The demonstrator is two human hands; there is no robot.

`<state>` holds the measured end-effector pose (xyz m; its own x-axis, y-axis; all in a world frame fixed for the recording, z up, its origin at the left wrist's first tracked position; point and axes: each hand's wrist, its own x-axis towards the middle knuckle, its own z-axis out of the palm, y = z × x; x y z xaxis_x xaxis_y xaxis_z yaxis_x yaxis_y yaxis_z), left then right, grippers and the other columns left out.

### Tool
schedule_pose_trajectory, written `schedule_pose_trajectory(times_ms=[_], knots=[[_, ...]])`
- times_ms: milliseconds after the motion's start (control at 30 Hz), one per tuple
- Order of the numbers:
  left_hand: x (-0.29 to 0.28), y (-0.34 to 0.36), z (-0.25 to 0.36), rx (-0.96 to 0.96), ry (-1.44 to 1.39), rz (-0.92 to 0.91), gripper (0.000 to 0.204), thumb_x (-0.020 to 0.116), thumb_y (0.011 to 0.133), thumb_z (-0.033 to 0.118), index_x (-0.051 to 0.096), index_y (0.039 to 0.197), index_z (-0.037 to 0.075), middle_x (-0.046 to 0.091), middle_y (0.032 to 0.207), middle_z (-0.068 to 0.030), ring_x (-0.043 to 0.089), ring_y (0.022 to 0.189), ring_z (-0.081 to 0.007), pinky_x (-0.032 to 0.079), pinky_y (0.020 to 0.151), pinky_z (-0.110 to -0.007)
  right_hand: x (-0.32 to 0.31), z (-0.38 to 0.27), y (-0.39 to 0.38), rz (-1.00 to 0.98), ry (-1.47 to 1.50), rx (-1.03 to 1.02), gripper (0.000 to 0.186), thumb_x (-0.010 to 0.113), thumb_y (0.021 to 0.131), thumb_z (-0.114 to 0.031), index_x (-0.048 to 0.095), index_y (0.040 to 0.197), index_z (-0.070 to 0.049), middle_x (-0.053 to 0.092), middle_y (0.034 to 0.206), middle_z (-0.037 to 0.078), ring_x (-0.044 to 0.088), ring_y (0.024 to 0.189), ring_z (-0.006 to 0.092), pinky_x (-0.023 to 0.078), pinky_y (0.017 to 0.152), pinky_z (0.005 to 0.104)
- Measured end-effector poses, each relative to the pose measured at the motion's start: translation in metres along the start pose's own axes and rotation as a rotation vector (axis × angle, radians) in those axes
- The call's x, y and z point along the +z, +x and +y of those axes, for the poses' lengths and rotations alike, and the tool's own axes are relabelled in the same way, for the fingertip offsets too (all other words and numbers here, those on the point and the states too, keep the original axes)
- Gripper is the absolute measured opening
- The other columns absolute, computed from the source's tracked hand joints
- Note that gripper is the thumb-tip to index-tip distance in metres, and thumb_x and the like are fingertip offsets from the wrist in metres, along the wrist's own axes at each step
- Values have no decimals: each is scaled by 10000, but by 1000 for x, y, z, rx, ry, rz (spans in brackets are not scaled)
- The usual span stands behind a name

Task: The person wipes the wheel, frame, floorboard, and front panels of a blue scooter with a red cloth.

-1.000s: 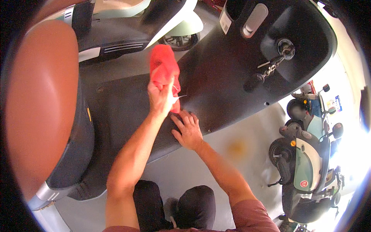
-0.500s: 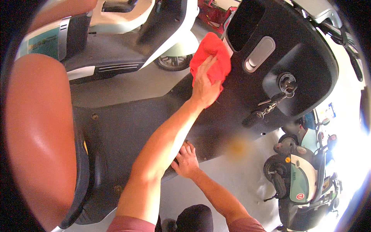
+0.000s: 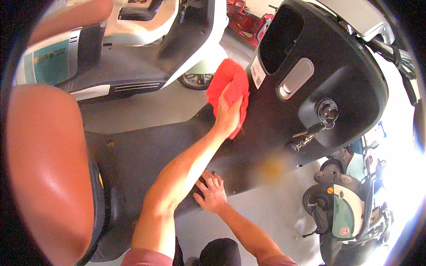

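A bunched red cloth (image 3: 228, 84) is in my left hand (image 3: 228, 117), pressed against the far side of a scooter's dark floorboard (image 3: 146, 155), where it rises to the front panel (image 3: 284, 117). The cloth hides the surface beneath it, and some of my fingers are hidden in its folds. My right hand (image 3: 212, 194) rests open on the near edge of the floorboard, fingers spread, holding nothing. Keys (image 3: 313, 129) hang from the ignition lock (image 3: 327, 108) on the panel. A white label (image 3: 258, 74) shows just right of the cloth.
The scooter's brown seat (image 3: 51, 173) bulges up on the left. Another scooter (image 3: 195, 48) with a pale body stands close beyond the floorboard. A green and cream scooter (image 3: 348, 204) is at the right, and a red frame (image 3: 248, 22) stands at the back.
My left hand and the cloth have shifted left and nearer, uncovering the white label beside the storage pocket. My right hand stays at the floorboard's edge. The whole view has tilted slightly.
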<state>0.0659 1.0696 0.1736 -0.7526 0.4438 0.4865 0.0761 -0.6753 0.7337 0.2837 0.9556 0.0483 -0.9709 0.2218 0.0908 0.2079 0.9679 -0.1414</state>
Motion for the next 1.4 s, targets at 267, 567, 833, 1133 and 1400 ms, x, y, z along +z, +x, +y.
schedule_pose_trajectory(times_ms=[267,567,833,1133,1400], knots=[[37,122,77,145,9,-44,459,526,1064,301,550,1409,-1,663,1270,-136,617,1214,-260,454,1055,-376,3,-8,7,24,34,-33,616,640,939,-457,525,1490,-206,406,1592,138,340,1502,339,215,1239,574],[39,90,131,275,557,-259,363,575,972,240,655,1235,4,689,1213,-219,658,1177,-332,507,980,-443,-5,-5,2,94,87,-20,580,662,930,-389,547,1460,-184,437,1552,133,346,1484,347,235,1229,570],[41,125,177,-193,169,-453,220,576,979,180,715,915,23,658,674,-85,572,445,-239,469,496,-391,-5,-9,2,121,86,-31,571,653,937,-383,548,1461,-180,443,1549,137,358,1476,349,238,1230,567],[69,133,224,-401,-399,-90,228,514,1007,144,634,845,38,581,648,-87,534,451,-229,391,391,-378,-1,-6,1,152,67,-34,579,664,923,-367,552,1452,-158,449,1535,137,378,1456,352,265,1219,570],[41,149,252,9,-641,299,218,476,1043,157,658,1072,41,695,855,-112,665,651,-236,547,569,-395,0,-2,0,144,66,-26,572,672,916,-349,558,1443,-158,457,1528,138,389,1448,356,273,1217,572]])
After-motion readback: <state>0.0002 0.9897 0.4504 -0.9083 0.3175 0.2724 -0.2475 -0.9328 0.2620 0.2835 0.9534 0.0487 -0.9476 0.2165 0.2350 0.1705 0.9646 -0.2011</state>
